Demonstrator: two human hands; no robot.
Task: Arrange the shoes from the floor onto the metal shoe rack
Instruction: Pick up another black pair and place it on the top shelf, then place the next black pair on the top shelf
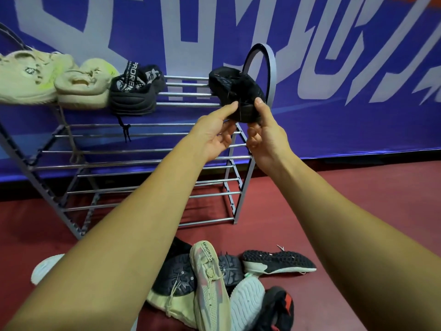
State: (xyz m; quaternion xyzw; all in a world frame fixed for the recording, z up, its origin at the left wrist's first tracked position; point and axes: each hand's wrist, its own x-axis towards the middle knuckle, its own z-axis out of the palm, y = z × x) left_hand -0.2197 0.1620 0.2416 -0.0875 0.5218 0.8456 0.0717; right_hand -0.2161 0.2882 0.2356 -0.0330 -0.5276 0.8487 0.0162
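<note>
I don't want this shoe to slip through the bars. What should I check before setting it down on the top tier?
1. Grip: left hand and right hand both hold the black mesh shoe: ok.
2. Free space right of the black strapped shoe: ok.
3. Shoe over the grey metal shoe rack bars: ok.
4. Sole facing down: cannot tell.
5. Rack stability: cannot tell.

blue banner [334, 68] with big pale grey lettering [346, 32] behind; dark red floor [334, 211] below, meets banner bottom edge
</note>
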